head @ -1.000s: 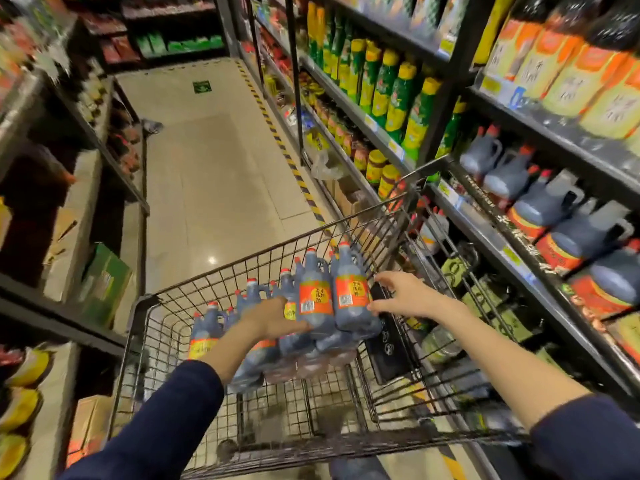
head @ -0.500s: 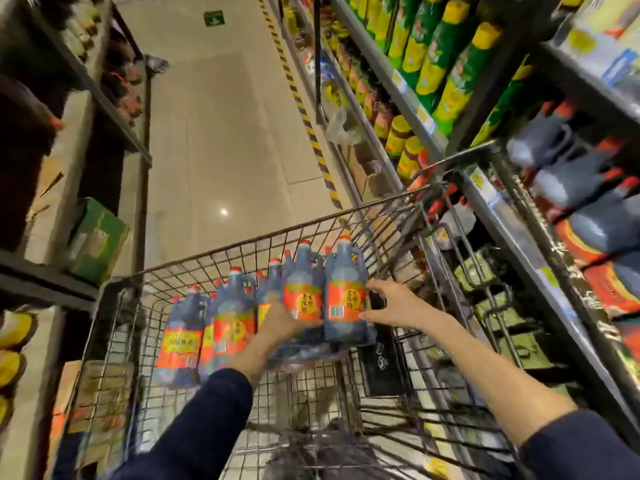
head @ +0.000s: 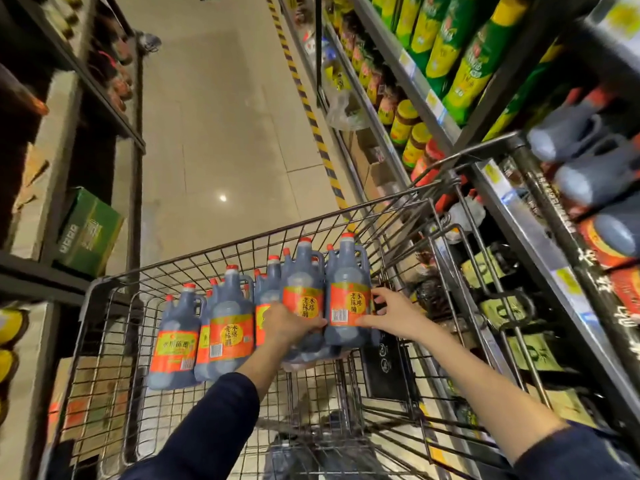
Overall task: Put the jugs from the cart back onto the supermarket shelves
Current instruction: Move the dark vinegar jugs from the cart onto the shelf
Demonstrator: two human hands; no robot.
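Several dark jugs with red caps and orange labels stand in the wire cart. A shrink-wrapped pack of jugs sits raised at the cart's right side. My left hand grips the pack's left front, fingers curled around a jug. My right hand holds the pack's right side, thumb on the front label and fingers round the far side. Loose jugs stand to the left in the cart. Matching jugs lie on the right shelf.
Shelves with green and yellow bottles and jars line the right side, close against the cart. A darker shelf unit with a green carton runs on the left. The tiled aisle floor stretches ahead with a yellow-black stripe.
The view has tilted down and the cart looks nearer. Both hands stay on the jug pack, which sits slightly higher and more to the right in the cart.
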